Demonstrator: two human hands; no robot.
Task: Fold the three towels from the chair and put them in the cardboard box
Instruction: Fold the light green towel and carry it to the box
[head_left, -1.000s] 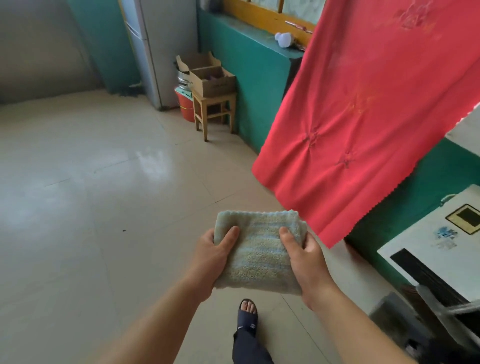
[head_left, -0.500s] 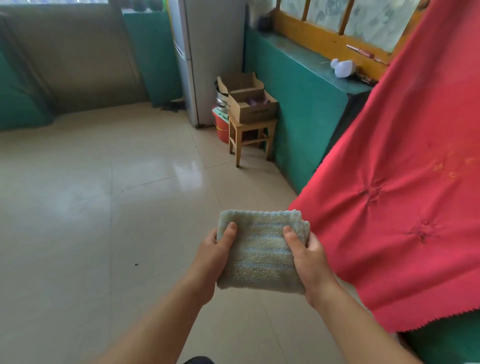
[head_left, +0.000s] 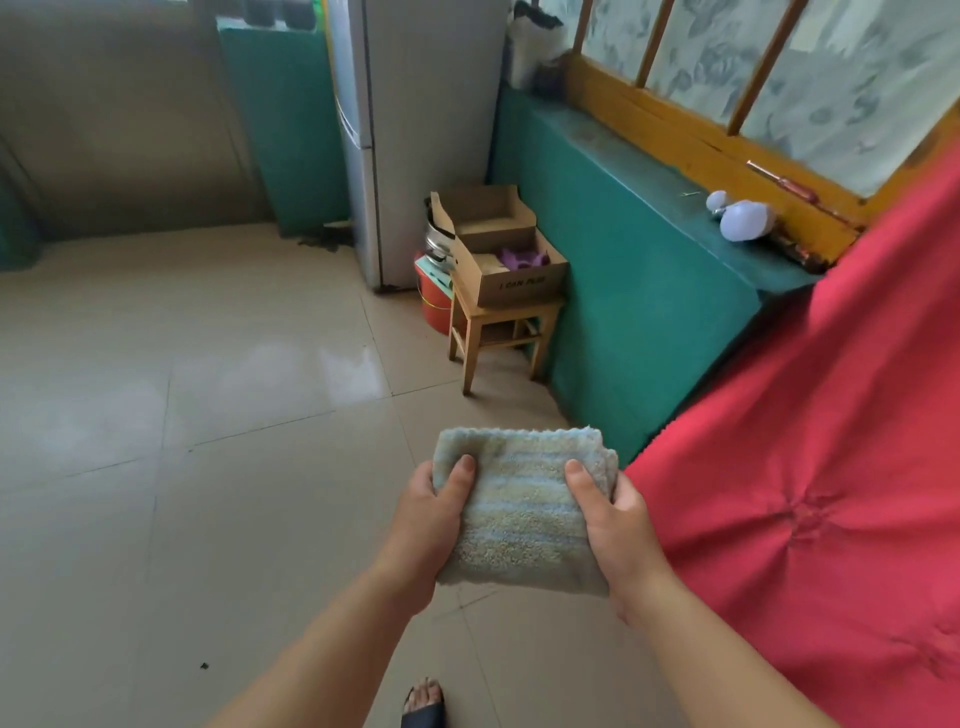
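A folded pale green striped towel is held flat in front of me, above the tiled floor. My left hand grips its left edge with the thumb on top. Its right edge is gripped the same way by my right hand. Ahead, an open cardboard box stands on a small wooden stool beside the green wall; something purple lies inside it. The chair is not in view.
A large red cloth hangs at the right, close to my right arm. A fridge stands behind the box, with a red bucket and metal pot beside the stool. Light bulbs lie on the green ledge. My sandalled foot shows below.
The view has swung and advanced toward the box on the stool, which now looks larger and nearer. Both hands keep the same grip on the folded towel.
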